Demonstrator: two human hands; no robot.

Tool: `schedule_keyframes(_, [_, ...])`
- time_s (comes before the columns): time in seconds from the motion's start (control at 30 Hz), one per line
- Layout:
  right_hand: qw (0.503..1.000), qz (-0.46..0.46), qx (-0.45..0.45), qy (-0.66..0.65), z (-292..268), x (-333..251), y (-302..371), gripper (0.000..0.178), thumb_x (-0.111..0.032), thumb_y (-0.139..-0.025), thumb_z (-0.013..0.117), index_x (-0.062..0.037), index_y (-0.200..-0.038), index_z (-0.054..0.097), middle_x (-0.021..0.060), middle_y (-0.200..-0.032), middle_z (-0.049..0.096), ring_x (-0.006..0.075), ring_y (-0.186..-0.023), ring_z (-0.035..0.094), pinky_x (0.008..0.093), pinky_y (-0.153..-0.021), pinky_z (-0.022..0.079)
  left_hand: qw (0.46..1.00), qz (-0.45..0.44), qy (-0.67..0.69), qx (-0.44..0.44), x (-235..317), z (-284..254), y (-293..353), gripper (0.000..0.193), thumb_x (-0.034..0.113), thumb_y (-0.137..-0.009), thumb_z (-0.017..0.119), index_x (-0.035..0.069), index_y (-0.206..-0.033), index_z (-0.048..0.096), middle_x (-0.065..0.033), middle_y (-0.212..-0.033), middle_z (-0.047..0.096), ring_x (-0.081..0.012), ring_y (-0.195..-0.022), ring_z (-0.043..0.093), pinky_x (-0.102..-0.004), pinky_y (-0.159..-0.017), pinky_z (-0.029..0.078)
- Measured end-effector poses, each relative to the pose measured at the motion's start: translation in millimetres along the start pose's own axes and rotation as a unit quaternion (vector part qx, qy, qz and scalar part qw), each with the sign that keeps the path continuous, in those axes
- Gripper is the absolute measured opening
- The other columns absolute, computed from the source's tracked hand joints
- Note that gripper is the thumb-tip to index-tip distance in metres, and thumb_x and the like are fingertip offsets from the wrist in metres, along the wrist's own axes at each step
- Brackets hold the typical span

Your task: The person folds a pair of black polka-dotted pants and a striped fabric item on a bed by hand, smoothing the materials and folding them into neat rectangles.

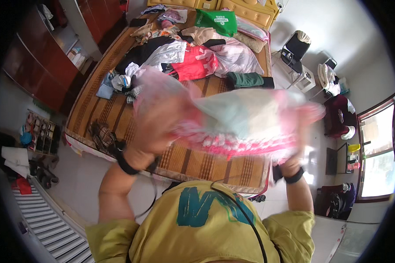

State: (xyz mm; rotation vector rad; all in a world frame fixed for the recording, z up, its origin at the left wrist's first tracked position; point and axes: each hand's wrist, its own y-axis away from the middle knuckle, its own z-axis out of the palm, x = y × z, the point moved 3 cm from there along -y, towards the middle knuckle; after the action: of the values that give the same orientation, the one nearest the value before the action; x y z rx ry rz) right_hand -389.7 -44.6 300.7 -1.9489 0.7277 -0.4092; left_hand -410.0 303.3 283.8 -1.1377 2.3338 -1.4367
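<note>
Left hand (156,131) and right hand (294,158) each grip an end of a pink-and-white garment (237,120), held up blurred, spread between them above the bed (118,118). Bed's woven mat carries a heap of clothes (184,57); folded green garment (245,79) lies near the far edge.

Mid-frame, a thin, soft cloth garment (241,122) in pink and pale mint looks matt and slightly sheer. Behind it, the bed (118,118) carries a woven mat of smooth, striped brown slats. Upper left, the wardrobe (39,65) is glossy dark wood. The floor (81,184) is pale, shiny tile.
</note>
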Motion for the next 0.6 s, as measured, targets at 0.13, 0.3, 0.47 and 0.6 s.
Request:
schedule_keyframes(0.13, [0.678,0.137,-0.711,-0.128,46.2,20.8,112.5,0.054,-0.009,-0.086,0.069,-0.0026,-0.137,0.055,0.0172,-0.116,0.065,0.024,-0.109,0.06,0.0371,-0.097,0.046,0.556,-0.12,0.218,-0.794,-2.4,53.5,115.5,0.026,0.003,-0.082,0.054,0.005,-0.099,0.073,-0.0216,-0.085,0.067,-0.0347,-0.088,0.069,-0.0467,-0.085,0.052])
schedule_keyframes(0.3, [0.663,0.282,-0.656,-0.227,52.3,121.6,75.8,0.014,-0.006,-0.087,0.069,-0.0009,-0.1,0.071,0.0118,-0.079,0.071,0.0153,-0.072,0.064,0.0354,-0.064,0.054,0.78,-0.159,0.143,-0.588,-108.9,54.5,42.1,0.033,-0.002,-0.081,0.048,0.012,-0.097,0.073,-0.0178,-0.072,0.068,-0.0271,-0.071,0.072,-0.0395,-0.064,0.057])
schedule_keyframes(0.47, [0.897,0.173,-0.365,0.179,119.8,197.8,-27.7,0.022,-0.018,-0.089,0.061,-0.016,-0.105,0.075,0.0158,-0.093,0.073,0.0344,-0.084,0.071,0.0438,-0.073,0.057,0.908,-0.104,-0.259,-0.313,-167.5,79.3,-78.4,0.014,0.007,-0.087,0.058,0.007,-0.096,0.069,-0.019,-0.096,0.071,-0.0372,-0.092,0.071,-0.0505,-0.077,0.056])
schedule_keyframes(0.6, [0.988,0.144,0.012,0.054,56.2,180.9,-122.7,0.034,0.001,-0.085,0.063,-0.0163,-0.111,0.076,0.0086,-0.101,0.077,0.017,-0.091,0.074,0.0289,-0.08,0.057,0.95,-0.042,-0.303,0.059,-155.8,7.1,-156.3,0.018,0.002,-0.084,0.057,0.013,-0.098,0.061,-0.008,-0.1,0.065,-0.0343,-0.096,0.066,-0.0475,-0.074,0.055])
